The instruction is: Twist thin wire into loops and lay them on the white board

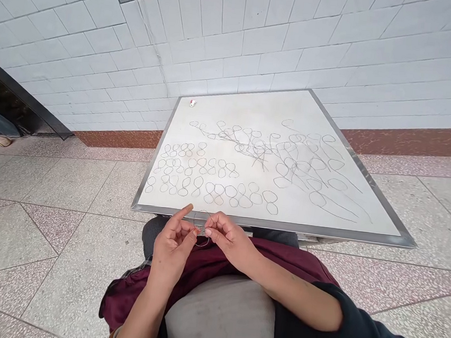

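Note:
My left hand (173,242) and my right hand (234,245) meet just in front of the table's near edge, above my lap. Between them is a thin wire piece (202,246), with one curve rising above the fingertips and another hanging below. My left thumb and a finger pinch it while the index finger points outward; a small orange-red spot shows at these fingertips, too small to name. The right thumb and fingers are closed on the wire's other side. On the table's left lie several figure-eight wire pieces (216,193), in rows.
The white table (251,102) has a grey metal rim. Long-tailed wire loops (316,170) lie tangled on its middle and right. A small white-and-red object (192,103) sits at the far left corner. Behind stands a tiled wall (261,45); speckled floor (70,249) surrounds the table.

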The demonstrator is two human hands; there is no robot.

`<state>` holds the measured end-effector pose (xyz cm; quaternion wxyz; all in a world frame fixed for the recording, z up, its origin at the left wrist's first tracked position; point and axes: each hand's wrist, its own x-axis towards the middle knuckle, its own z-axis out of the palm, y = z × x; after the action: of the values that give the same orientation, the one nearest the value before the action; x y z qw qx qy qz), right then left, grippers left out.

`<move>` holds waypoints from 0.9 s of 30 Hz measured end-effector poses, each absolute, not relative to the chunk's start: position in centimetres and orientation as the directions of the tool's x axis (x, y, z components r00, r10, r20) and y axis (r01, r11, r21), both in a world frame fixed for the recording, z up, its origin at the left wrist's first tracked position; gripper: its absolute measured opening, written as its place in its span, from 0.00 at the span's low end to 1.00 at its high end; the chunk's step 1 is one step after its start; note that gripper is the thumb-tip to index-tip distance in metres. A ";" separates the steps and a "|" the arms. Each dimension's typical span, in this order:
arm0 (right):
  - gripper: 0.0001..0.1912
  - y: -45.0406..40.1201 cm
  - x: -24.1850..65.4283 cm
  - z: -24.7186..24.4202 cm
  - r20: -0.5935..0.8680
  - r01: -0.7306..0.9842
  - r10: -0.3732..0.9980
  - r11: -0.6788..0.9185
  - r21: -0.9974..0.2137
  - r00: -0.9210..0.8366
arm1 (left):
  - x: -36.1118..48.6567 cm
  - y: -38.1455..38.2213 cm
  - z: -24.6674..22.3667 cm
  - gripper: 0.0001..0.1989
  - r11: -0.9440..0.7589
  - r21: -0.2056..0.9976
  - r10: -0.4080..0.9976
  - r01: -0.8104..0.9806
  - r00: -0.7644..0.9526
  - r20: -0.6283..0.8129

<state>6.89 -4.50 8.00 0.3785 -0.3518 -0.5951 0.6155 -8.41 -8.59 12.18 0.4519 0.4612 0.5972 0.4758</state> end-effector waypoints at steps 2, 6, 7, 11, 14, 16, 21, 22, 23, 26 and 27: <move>0.04 -4.5 6.9 8.0 0.014 -0.039 0.884 -0.005 -0.999 -0.467 | -8.4 -8.6 12.2 0.26 0.117 0.985 0.982 0.129 -0.164 -0.095; 0.04 -4.6 6.9 8.1 0.018 -0.045 0.886 -0.003 -0.999 -0.464 | -8.5 -8.6 12.3 0.26 0.111 0.985 0.985 0.130 -0.144 -0.092; 0.04 -4.6 6.9 8.2 0.015 -0.044 0.885 -0.006 -0.999 -0.466 | -8.5 -8.5 12.3 0.26 0.113 0.985 0.985 0.132 -0.147 -0.093; 0.06 -4.5 6.9 8.4 -0.001 -0.028 0.883 -0.016 -0.999 -0.469 | -8.5 -8.3 12.3 0.24 0.110 0.982 0.979 0.156 -0.189 -0.079; 0.10 -4.4 7.0 8.6 0.007 -0.065 0.884 -0.027 -0.998 -0.468 | -8.4 -8.2 12.5 0.23 0.106 0.978 0.974 0.180 -0.219 -0.065; 0.13 -4.3 7.1 8.6 0.017 -0.109 0.886 -0.038 -0.993 -0.464 | -8.2 -8.1 12.5 0.23 0.104 0.977 0.973 0.187 -0.225 -0.060; 0.14 -3.9 7.3 8.4 -0.004 -0.121 0.904 -0.062 -0.991 -0.428 | -8.3 -8.2 12.3 0.22 0.110 0.977 0.972 0.182 -0.225 -0.067; 0.14 -3.9 7.3 8.3 -0.005 -0.110 0.906 -0.057 -0.992 -0.424 | -8.4 -8.2 12.2 0.22 0.110 0.978 0.973 0.180 -0.220 -0.069; 0.13 -3.9 7.3 8.3 0.002 -0.101 0.906 -0.045 -0.994 -0.423 | -8.5 -8.2 12.1 0.21 0.109 0.977 0.975 0.181 -0.212 -0.070; 0.12 -3.8 7.5 8.4 0.037 -0.051 0.899 0.016 -0.999 -0.436 | -8.7 -8.2 11.7 0.20 0.105 0.973 0.979 0.205 -0.196 -0.064; 0.12 -3.7 7.6 8.5 0.058 -0.024 0.899 0.052 -0.998 -0.435 | -8.7 -8.2 11.6 0.20 0.102 0.970 0.979 0.219 -0.194 -0.059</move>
<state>7.65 -3.73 8.47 0.3925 -0.3586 -0.6100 0.5876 -8.72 -8.23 11.64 0.4103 0.4844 0.6186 0.4630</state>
